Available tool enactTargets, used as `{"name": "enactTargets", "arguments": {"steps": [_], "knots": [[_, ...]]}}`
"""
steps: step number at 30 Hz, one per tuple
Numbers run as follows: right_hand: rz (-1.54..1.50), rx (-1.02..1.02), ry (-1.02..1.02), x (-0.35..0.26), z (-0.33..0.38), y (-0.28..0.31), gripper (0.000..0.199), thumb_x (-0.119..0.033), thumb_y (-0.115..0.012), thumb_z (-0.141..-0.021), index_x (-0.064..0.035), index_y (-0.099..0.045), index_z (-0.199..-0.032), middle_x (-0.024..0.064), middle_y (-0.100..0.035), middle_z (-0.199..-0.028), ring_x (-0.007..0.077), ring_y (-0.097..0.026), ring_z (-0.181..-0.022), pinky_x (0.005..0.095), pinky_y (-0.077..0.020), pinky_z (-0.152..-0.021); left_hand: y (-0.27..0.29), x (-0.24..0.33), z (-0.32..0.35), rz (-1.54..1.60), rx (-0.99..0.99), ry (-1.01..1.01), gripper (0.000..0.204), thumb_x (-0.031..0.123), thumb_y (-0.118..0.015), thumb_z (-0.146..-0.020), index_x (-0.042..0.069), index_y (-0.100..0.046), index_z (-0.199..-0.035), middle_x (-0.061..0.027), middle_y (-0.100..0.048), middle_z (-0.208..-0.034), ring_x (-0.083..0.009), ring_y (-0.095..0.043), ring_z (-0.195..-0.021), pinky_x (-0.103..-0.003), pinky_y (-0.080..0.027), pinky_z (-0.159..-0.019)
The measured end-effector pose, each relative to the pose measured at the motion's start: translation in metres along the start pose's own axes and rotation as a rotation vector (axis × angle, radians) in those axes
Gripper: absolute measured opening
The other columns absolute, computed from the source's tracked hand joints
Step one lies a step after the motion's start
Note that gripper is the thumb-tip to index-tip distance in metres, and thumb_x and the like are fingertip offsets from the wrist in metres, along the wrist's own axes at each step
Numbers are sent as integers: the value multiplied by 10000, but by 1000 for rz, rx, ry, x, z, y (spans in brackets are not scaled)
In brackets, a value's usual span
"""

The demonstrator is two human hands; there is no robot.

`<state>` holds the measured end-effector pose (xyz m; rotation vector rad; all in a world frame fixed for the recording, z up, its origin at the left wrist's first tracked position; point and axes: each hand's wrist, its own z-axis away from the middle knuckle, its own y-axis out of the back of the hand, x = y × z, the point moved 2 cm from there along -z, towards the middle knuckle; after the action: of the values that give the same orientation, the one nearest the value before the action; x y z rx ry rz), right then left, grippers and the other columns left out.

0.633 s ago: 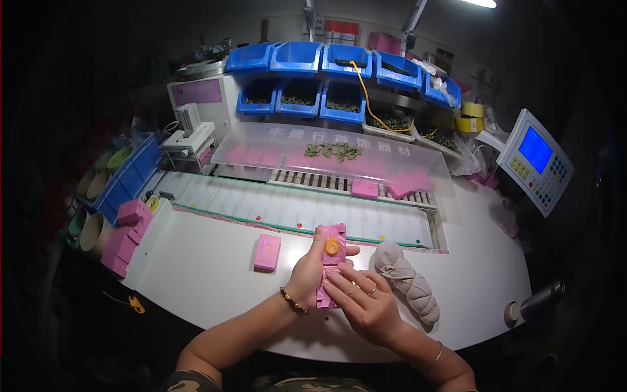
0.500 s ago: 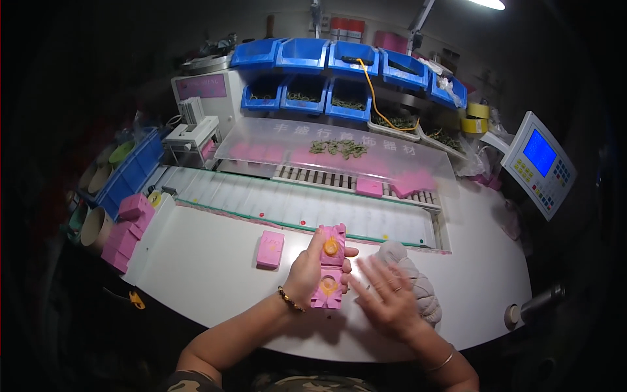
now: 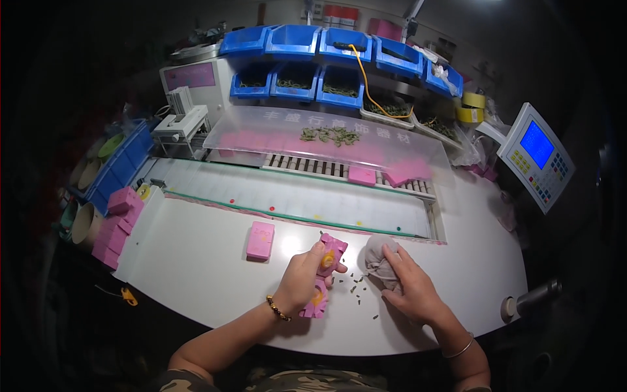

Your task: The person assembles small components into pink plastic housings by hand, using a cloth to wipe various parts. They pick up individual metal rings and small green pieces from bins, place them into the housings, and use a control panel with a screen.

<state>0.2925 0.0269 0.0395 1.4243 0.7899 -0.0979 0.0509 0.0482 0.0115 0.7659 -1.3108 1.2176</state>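
With the left hand (image 3: pixel 302 282) clamped around the opened pink mould (image 3: pixel 324 274) near the table's (image 3: pixel 196 274) front edge, keep it steady while the right hand's (image 3: pixel 408 287) spread fingers press the grey cloth pouch (image 3: pixel 381 260) just right.

- Table (image 3: pixel 196 274): smooth white top with a soft sheen.
- Mould (image 3: pixel 324 274) under the left hand (image 3: pixel 302 282): matt pink, looks like plastic or foam.
- Block (image 3: pixel 260 240): same matt pink.
- Cloth (image 3: pixel 382 260) under the right hand (image 3: pixel 413 291): grey, soft, wrinkled.
- Bins (image 3: pixel 294 40): glossy blue plastic.
- Cover (image 3: pixel 313 140): clear, shiny plastic sheet.
- Bracelet (image 3: pixel 278 308): dark beads.
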Motion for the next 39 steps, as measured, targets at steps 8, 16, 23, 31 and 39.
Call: {"name": "enactTargets", "arguments": {"steps": [8,16,23,31,39], "knots": [[522,724,276,-63,3,35,694,50,-661,-626,-36,-589,-1311,258,-561,-1329,277,-612,-911,379,-421,-797,0,-7,1,162,0,82,519,367,-273,-1055,-44,-574,-1152,-146,-687,-979,-112,-581,-704,-276,-521,-591],[738,338,578,-84,-3,-3,450,-148,-579,-819,-174,-648,-1263,115,-589,-1352,125,-538,-772,257,-377,-692,-5,-2,5,21,42,-149,432,299,-276,-1064,-3,-584,-1070,-90,-633,-778,-173,-622,-590,-303,-528,-550],[669,447,532,-98,-6,33,440,-154,-639,-790,-190,-678,-1227,100,-639,-1279,130,-558,-793,270,-383,-737,-8,6,13,336,169,42,509,404,-321,-1043,-5,-611,-957,-85,-626,-784,-151,-606,-662,-283,-513,-585],[636,377,512,-107,-7,17,362,-148,-634,-819,-159,-706,-1173,118,-643,-1267,131,-577,-753,272,-388,-757,-8,9,4,361,130,-179,501,350,-292,-1063,-10,-622,-956,-83,-637,-815,-132,-602,-699,-263,-500,-661],[474,522,489,-110,-7,26,385,-114,-640,-811,-138,-688,-1192,120,-657,-1238,152,-591,-718,297,-410,-714,2,14,8,330,289,-258,535,383,-280,-1057,-22,-629,-1037,-89,-643,-916,-124,-591,-799,-265,-494,-720]]}}
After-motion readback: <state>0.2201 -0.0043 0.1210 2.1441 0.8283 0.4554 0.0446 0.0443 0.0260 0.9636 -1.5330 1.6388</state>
